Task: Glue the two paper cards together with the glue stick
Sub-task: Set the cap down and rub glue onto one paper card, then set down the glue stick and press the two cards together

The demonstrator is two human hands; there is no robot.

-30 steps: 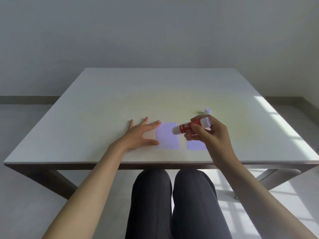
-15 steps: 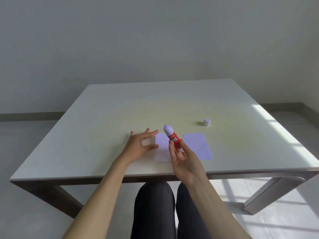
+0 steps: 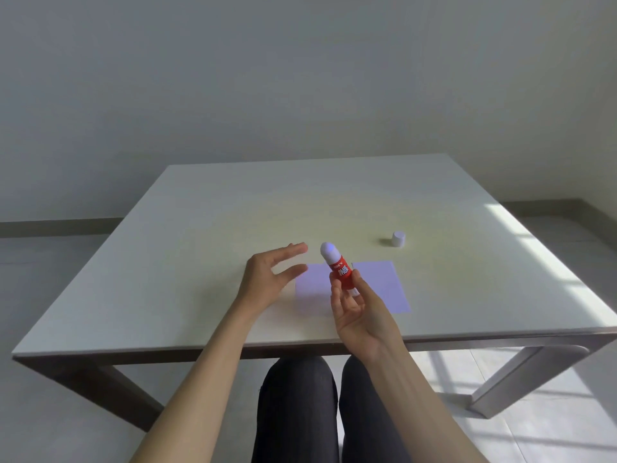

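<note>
- We are holding the glue stick [image 3: 340,268] in our right hand [image 3: 359,314], palm turned up, thumb and fingertips pinching its lower red body.
- The stick is standing nearly upright, tilting slightly left, its pale uncapped tip pointing up and away from us, above the gap between the two cards.
- Our left hand [image 3: 267,275] is hovering just left of the stick, fingers spread and loosely curved, grasping nothing; we cannot tell whether it is touching the table [image 3: 167,279].
- The left card [image 3: 312,289] is lying flat near the front edge, its right part hiding behind our right hand and the stick.
- The right card [image 3: 384,285] is lying just beside it, its left edge also covered by our hand.
- The white cap [image 3: 398,238] is standing apart, farther back to the right.
- The stick's base is hiding behind our fingers.
</note>
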